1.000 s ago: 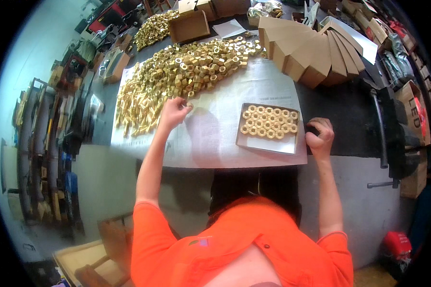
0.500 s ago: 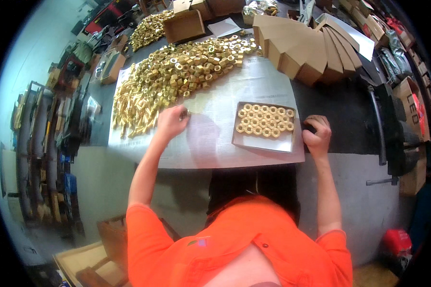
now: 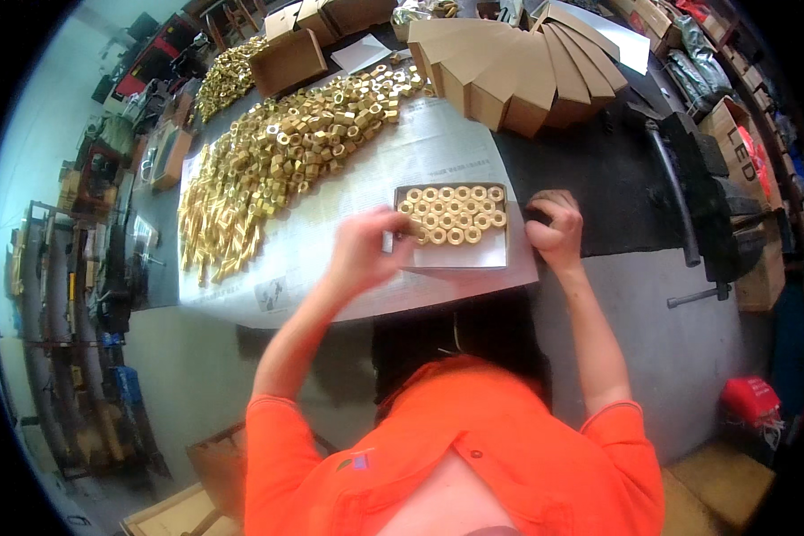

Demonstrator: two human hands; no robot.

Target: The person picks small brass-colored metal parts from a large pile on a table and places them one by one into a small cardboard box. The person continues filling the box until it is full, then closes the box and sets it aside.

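Note:
Rows of brass hex nuts stand in a shallow cardboard box, with its white bottom bare along the near side. My left hand is at the box's left edge, its pinched fingers over the nuts at that end; what they hold, if anything, is hidden. Just off the right side of the box, my right hand rests with curled fingers on the table, and the inside of its grip does not show. A big heap of loose brass nuts spreads over the paper sheet to the left.
Brown cardboard boxes lie fanned out at the far right. Behind the heap are an open cardboard box, a white paper and another brass pile. A dark metal vise stands at the right table edge.
My left hand has moved right, from the near edge of the heap to the box's left end. My right hand stays beside the box. The whole view has shifted and turned a little.

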